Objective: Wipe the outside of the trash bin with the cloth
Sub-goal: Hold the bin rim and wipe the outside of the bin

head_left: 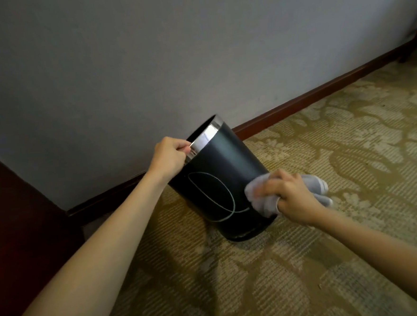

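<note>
Trash bin: the black trash bin sits just below the centre of the view, tilted so its mouth leans toward 10 o'clock and the wall, its base edge on the carpet at about 5 o'clock from its rim. The tilt presents the lower side wall to the person, likely so the cloth can reach it.
Rim: a shiny metal band circles the mouth; it gives a firm edge to hold.
Left hand: the left hand curls over the rim at the bin's 10 o'clock side, fingers hooked on the band. It seems to serve as the anchor, keeping the bin tipped and steady against the wiping push.
Right hand: the right hand bunches the cloth, fingers closed round it, and presses it on the bin's lower wall at 4 o'clock from the bin's centre.
Cloth: the pale grey cloth lies wadded between palm and wall, its loose end trailing toward 3 o'clock behind the hand.
Marking: a thin pale looping line shows on the dark wall, at 9 o'clock from the cloth; whether it is print or dirt I cannot tell.
Floor: patterned carpet carries the bin; a brown skirting board runs along the grey wall behind.
Stage: wiping appears under way on the lower side; the far side, hidden from view, cannot be judged.
</note>
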`<state>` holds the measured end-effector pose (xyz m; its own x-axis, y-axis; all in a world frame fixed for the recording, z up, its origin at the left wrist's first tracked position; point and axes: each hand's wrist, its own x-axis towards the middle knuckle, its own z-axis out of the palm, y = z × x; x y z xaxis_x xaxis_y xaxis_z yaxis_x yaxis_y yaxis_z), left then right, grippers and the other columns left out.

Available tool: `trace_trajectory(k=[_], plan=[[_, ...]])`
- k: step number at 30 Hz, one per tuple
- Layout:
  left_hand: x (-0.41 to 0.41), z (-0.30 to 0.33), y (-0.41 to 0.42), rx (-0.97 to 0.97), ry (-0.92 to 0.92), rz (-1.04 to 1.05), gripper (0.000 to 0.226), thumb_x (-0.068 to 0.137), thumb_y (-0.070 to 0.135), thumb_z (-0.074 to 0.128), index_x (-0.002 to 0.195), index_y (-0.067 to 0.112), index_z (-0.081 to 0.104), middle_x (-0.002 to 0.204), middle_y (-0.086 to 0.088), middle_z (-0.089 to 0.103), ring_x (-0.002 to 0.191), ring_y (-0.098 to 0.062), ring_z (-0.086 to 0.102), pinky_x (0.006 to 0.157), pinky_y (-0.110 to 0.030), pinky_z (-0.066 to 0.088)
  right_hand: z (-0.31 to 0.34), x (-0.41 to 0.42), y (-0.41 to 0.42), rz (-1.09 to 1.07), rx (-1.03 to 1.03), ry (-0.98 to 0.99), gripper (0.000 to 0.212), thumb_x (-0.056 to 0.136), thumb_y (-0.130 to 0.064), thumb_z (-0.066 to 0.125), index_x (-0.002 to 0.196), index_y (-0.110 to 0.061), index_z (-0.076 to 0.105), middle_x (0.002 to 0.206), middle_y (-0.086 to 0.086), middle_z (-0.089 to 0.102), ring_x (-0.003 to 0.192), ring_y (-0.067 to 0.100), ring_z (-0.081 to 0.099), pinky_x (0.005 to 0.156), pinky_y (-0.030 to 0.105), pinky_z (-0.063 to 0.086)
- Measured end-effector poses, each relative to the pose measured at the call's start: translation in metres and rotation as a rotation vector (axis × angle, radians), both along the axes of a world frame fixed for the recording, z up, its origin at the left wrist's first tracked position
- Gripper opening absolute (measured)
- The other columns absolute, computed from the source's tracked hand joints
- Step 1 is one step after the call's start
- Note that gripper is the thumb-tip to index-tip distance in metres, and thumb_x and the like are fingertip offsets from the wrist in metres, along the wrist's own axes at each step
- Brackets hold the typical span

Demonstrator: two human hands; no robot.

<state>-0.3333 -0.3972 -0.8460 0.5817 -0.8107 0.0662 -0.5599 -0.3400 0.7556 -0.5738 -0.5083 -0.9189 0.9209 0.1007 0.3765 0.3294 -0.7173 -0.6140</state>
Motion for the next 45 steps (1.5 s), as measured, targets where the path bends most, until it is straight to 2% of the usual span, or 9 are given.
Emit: trace_trajectory(k=[2, 5, 10, 17, 21, 26, 30, 41, 45], plan=[[-0.005, -0.001, 0.002, -0.01, 0.002, -0.011, 0.022, 0.093, 0.009, 0.053, 0.101, 0.011, 0.074, 0.092, -0.006, 0.07, 0.095, -0.022, 0.064, 0.078, -0.024, 0.042, 0.019, 0.017, -0.014, -0.202, 0.083, -0.073, 0.04, 0.084, -0.023, 0.04, 0.083, 0.004, 0.069, 0.072, 0.012, 0.067, 0.071, 0.03, 0.064, 0.08, 0.04, 0.051], [-0.01, -0.002, 0.002, -0.003, 0.016, -0.04, 0.022, 0.094, 0.01, 0.053, 0.106, 0.01, 0.072, 0.1, -0.006, 0.069, 0.102, -0.025, 0.063, 0.083, -0.026, 0.042, 0.045, 0.033, -0.023, -0.815, -0.004, -0.191, 0.039, 0.08, -0.013, 0.041, 0.104, -0.017, 0.072, 0.09, -0.001, 0.071, 0.088, 0.001, 0.064, 0.087, 0.016, 0.047], [0.002, -0.004, 0.004, -0.012, 0.043, -0.027, 0.023, 0.094, 0.007, 0.051, 0.104, 0.008, 0.072, 0.101, -0.013, 0.071, 0.1, -0.027, 0.065, 0.087, -0.033, 0.048, 0.045, 0.037, -0.01, -0.966, 0.158, -0.144, 0.046, 0.075, 0.01, 0.055, 0.104, -0.021, 0.072, 0.077, -0.009, 0.071, 0.075, -0.004, 0.063, 0.069, 0.011, 0.05], [0.029, -0.006, 0.021, -0.001, 0.073, -0.071, 0.026, 0.096, 0.006, 0.046, 0.109, 0.004, 0.069, 0.104, -0.01, 0.071, 0.1, -0.02, 0.064, 0.092, -0.034, 0.046, -0.004, -0.023, 0.018, -0.939, 0.1, 0.216, 0.05, 0.077, 0.015, 0.052, 0.11, -0.019, 0.07, 0.108, 0.006, 0.065, 0.105, 0.026, 0.056, 0.09, 0.028, 0.039], [0.029, -0.012, 0.03, -0.058, 0.103, -0.177, 0.026, 0.095, -0.001, 0.045, 0.105, 0.002, 0.068, 0.097, -0.007, 0.07, 0.093, -0.016, 0.064, 0.083, -0.024, 0.045, 0.007, 0.001, 0.046, -0.723, -0.047, 0.144, 0.056, 0.073, 0.011, 0.056, 0.114, -0.025, 0.067, 0.112, -0.002, 0.061, 0.106, 0.023, 0.051, 0.09, 0.047, 0.042], [0.032, -0.024, 0.036, -0.125, 0.12, -0.204, 0.033, 0.093, -0.006, 0.046, 0.09, 0.016, 0.07, 0.084, 0.002, 0.07, 0.086, -0.015, 0.064, 0.076, -0.013, 0.045, 0.054, 0.054, 0.024, -0.732, 0.094, -0.059, 0.039, 0.065, -0.022, 0.048, 0.099, -0.034, 0.063, 0.085, -0.028, 0.065, 0.086, 0.002, 0.058, 0.079, 0.03, 0.048], [0.044, -0.027, 0.043, -0.082, 0.119, -0.202, 0.048, 0.095, 0.003, 0.046, 0.082, 0.041, 0.073, 0.085, 0.015, 0.074, 0.083, 0.0, 0.067, 0.073, -0.021, 0.045, 0.028, 0.046, 0.011, -0.934, 0.083, -0.075, 0.046, 0.066, -0.016, 0.047, 0.103, -0.042, 0.055, 0.087, -0.018, 0.066, 0.086, 0.015, 0.053, 0.077, 0.047, 0.047], [0.031, -0.037, 0.042, -0.125, 0.142, -0.2, 0.032, 0.095, -0.001, 0.045, 0.09, 0.017, 0.071, 0.085, 0.003, 0.072, 0.084, -0.011, 0.066, 0.077, -0.02, 0.048, 0.03, 0.04, 0.058, -0.829, -0.161, -0.018, 0.045, 0.071, -0.01, 0.054, 0.111, -0.026, 0.065, 0.115, -0.005, 0.063, 0.093, 0.025, 0.048, 0.074, 0.042, 0.038], [0.024, -0.031, 0.041, -0.111, 0.169, -0.214, 0.041, 0.096, 0.0, 0.042, 0.083, 0.027, 0.07, 0.076, 0.011, 0.071, 0.072, -0.001, 0.065, 0.066, -0.012, 0.046, 0.059, 0.061, 0.024, -0.872, 0.091, 0.025, 0.03, 0.066, -0.02, 0.051, 0.089, -0.029, 0.067, 0.097, -0.006, 0.067, 0.092, 0.025, 0.055, 0.079, 0.045, 0.044]])
